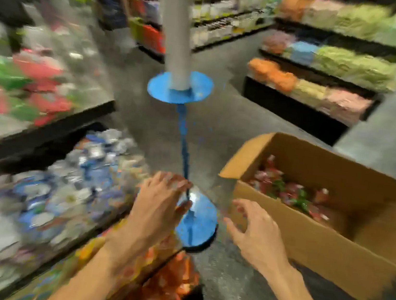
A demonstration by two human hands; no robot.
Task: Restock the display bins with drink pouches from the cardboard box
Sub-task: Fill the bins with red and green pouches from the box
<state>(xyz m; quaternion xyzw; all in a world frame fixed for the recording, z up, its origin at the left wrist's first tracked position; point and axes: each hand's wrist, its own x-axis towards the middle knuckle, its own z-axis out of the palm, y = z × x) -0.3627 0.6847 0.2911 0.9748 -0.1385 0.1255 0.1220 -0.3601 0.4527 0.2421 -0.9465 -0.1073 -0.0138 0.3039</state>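
Observation:
An open cardboard box (325, 244) stands on the floor at the right, with red and green drink pouches (287, 189) lying in its bottom. My left hand (159, 205) reaches forward over the corner of the lower display bin (64, 197), fingers stretched out, holding nothing. My right hand (254, 230) hovers just left of the box's near wall, fingers spread and loosely bent, empty. The bin holds blue, silver and orange pouches. The view is blurred by motion.
An upper bin (24, 86) at the left holds red and green pouches. A grey pillar (177, 29) stands on a blue floor disc, and a second blue disc (197, 222) lies between my hands. Stocked shelves (328, 66) line the far right across the aisle.

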